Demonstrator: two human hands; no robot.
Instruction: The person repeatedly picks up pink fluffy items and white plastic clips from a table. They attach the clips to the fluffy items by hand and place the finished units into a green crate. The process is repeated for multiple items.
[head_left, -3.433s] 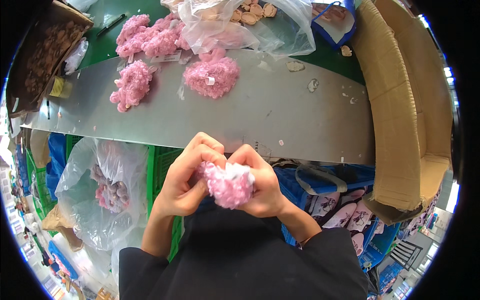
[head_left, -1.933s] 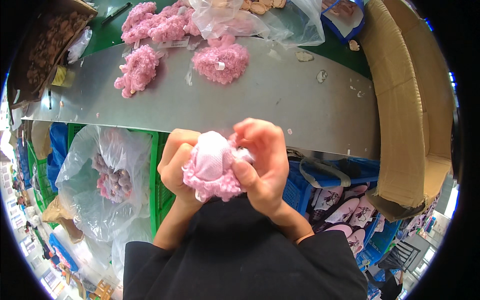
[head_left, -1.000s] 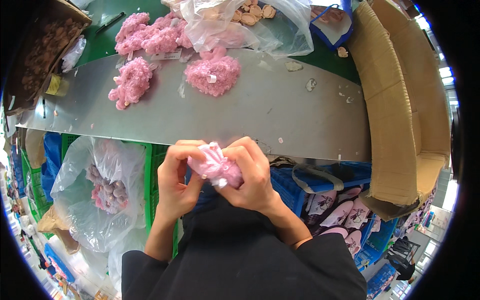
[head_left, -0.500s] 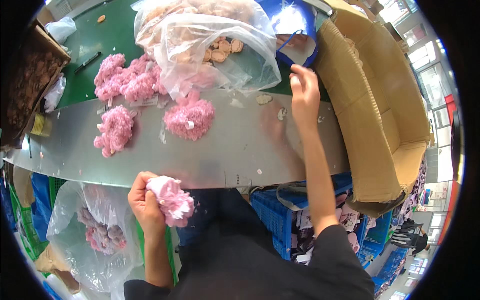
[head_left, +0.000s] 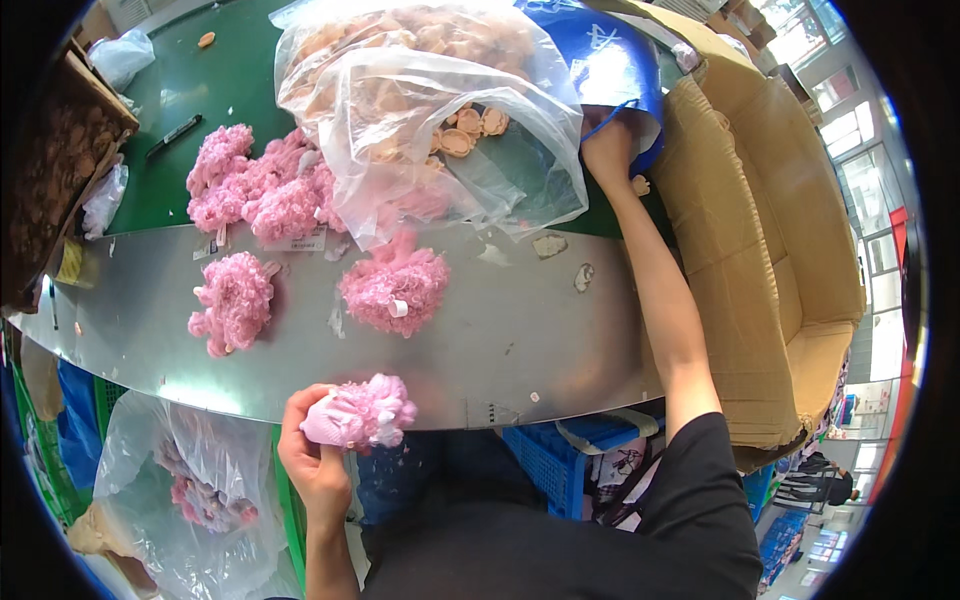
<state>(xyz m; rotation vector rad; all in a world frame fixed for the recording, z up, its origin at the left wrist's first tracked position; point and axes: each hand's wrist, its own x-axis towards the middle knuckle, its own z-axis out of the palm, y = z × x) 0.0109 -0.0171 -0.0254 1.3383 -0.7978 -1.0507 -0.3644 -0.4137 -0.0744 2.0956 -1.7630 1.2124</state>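
Note:
My left hand (head_left: 318, 458) grips a small pink plush piece (head_left: 365, 412) with curly fur and a smooth pink fabric side, just off the table's near edge. My right hand (head_left: 612, 148) reaches into the open mouth of a shiny blue bag (head_left: 618, 60); its fingers are hidden inside. On the metal table top (head_left: 500, 350) lie two more pink curly plush pieces, one at the left (head_left: 235, 300) and one with a white tag in the middle (head_left: 395, 288). Behind them is a heap of similar pink plush (head_left: 265, 185).
A clear plastic bag (head_left: 430, 60) of peach-coloured molded pieces (head_left: 460, 140) lies at the back. An open cardboard box (head_left: 715, 270) stands on the right, another box (head_left: 70, 170) on the left. Below left hangs a clear bag (head_left: 130, 480) with plush; a blue crate (head_left: 548, 465) is under the table.
My right hand has gone from beside the blue bag's mouth into it. My left hand has turned the plush piece, and the whole view has shifted slightly.

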